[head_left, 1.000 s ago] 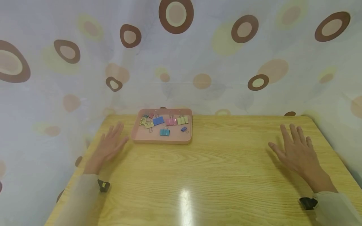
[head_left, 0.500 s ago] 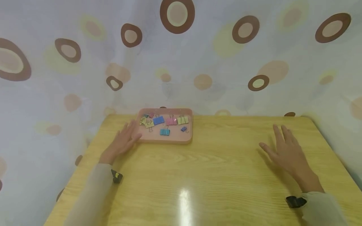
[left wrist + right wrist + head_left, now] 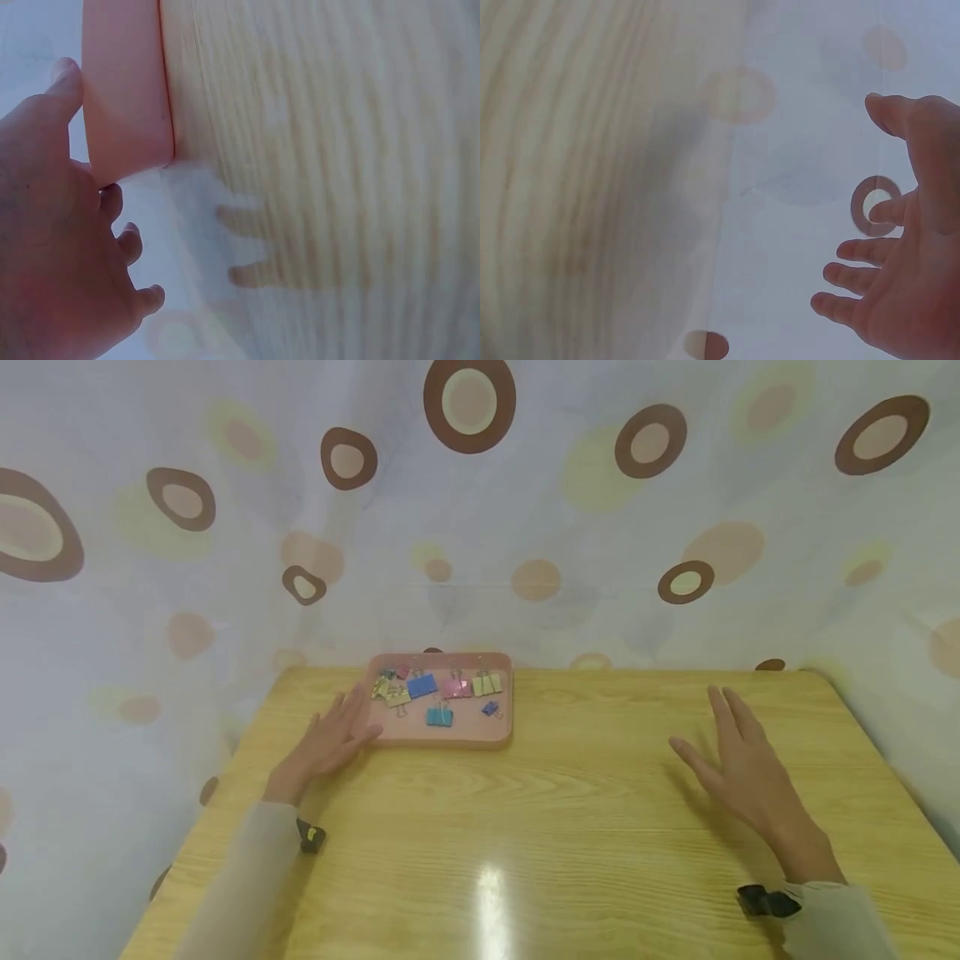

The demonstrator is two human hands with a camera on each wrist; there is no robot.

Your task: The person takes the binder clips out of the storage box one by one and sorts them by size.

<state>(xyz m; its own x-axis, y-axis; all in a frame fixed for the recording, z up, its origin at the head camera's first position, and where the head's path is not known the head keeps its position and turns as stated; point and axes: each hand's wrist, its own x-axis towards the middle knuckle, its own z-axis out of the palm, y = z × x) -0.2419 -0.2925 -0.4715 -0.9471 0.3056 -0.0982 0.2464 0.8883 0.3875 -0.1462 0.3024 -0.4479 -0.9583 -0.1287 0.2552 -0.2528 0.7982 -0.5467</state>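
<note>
A shallow pink tray (image 3: 442,744) lies near the back edge of the table with several binder clips in it. Among them are a blue binder clip (image 3: 422,686), a pink one, a teal binder clip (image 3: 439,717) and pale yellow ones. My left hand (image 3: 326,745) is at the tray's left end, its fingers extended along the side and the thumb at the front corner. In the left wrist view the tray (image 3: 126,90) stands between thumb and fingers; firm contact cannot be made out. My right hand (image 3: 753,777) hovers over the right side, fingers extended, holding nothing.
The wooden table (image 3: 570,827) has a glossy top with a bright reflection near the front. A curtain or sheet (image 3: 585,527) with brown and yellow circles hangs behind it and at both sides. Dark straps (image 3: 768,902) sit at the wrists.
My left hand has moved right and forward to the tray's left end. The right hand has shifted left over the table. The binder clips keep their places in the tray.
</note>
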